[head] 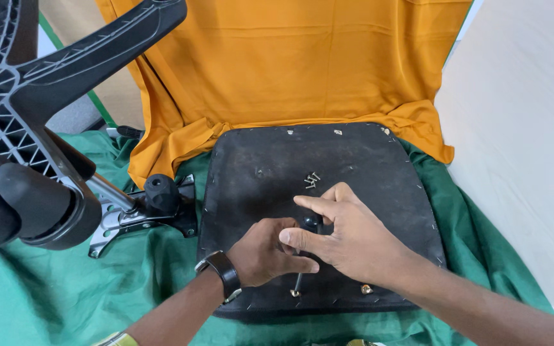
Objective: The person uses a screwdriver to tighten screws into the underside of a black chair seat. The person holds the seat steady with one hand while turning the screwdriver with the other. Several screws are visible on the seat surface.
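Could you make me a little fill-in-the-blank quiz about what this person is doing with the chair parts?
1. Both hands, the left hand and the right hand, grip one black-handled ____ standing upright on the seat underside.
2. The left wrist wears a ____.
3. The cloth under the seat is green; the cloth behind it is ____.
4. A small heap of loose ____ lies on the seat just beyond the hands.

Missing words: screwdriver; watch; orange; screws
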